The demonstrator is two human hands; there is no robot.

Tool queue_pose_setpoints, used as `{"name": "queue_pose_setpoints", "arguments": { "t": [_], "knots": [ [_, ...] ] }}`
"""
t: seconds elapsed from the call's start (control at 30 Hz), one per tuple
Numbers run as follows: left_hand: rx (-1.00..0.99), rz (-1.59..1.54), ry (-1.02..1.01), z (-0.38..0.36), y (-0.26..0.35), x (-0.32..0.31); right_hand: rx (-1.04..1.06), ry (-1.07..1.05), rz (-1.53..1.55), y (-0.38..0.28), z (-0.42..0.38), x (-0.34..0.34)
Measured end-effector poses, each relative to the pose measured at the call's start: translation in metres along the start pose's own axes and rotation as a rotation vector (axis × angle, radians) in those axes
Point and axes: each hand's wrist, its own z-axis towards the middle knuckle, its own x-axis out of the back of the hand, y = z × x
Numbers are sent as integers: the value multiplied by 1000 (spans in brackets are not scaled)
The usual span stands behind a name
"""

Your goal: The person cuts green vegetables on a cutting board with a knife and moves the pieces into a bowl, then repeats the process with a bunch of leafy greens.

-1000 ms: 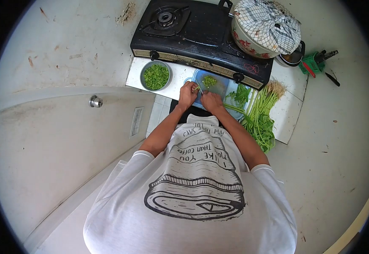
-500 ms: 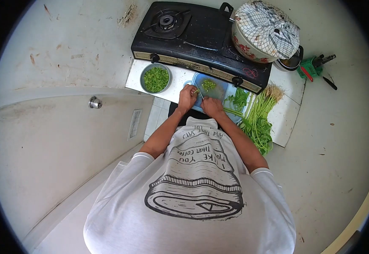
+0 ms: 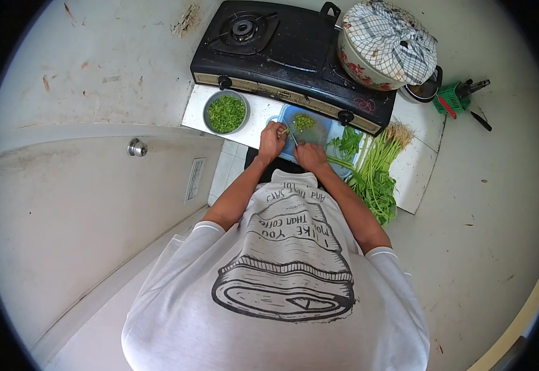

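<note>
My left hand [image 3: 272, 141] is closed on green stems at the left edge of the blue cutting board [image 3: 320, 137]. In my right hand [image 3: 310, 156] is a knife [image 3: 292, 135], its thin blade pointing up and left toward the stems. A small pile of chopped greens [image 3: 303, 122] lies on the board just beyond the blade. Leafy pieces [image 3: 346, 143] rest at the board's right end. A grey bowl [image 3: 245, 121] of chopped greens stands to the left. To the right lies a large bunch of leafy greens [image 3: 379, 176] with roots.
A black gas stove [image 3: 300, 49] runs behind the board. On its right stands a floral pot [image 3: 365, 73] under a checked cloth [image 3: 393, 40]. A small dark pot [image 3: 426, 91] and a green basket [image 3: 450, 99] with utensils are farther right.
The whole view has shifted very slightly. Both hands stay at the board, with the knife and stems held much as before.
</note>
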Motion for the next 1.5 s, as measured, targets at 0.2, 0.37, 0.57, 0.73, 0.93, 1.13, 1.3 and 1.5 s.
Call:
{"name": "queue_pose_setpoints", "arguments": {
  "t": [0.2,0.37,0.57,0.73,0.93,1.13,1.3,1.5],
  "knots": [
    [2,-2,-10,0,-3,1,-27,-16,22,-4,0,5],
    [5,25,-18,-1,1,2,-29,22,12,-1,7,-3],
    [33,-10,-24,0,3,4,-66,-16,27,-1,-6,5],
    [6,31,-26,1,0,3,-77,-8,58,0,-5,1],
    [-11,-12,2,1,-4,1,-100,-52,85,-6,-3,10],
    [-2,14,-20,0,-1,3,-140,-56,98,-1,-7,14],
    [5,65,-35,1,-3,3,-117,-63,71,-1,-8,18],
    [11,57,-46,1,-2,3,-70,-37,52,0,-6,5]
  ]
}}
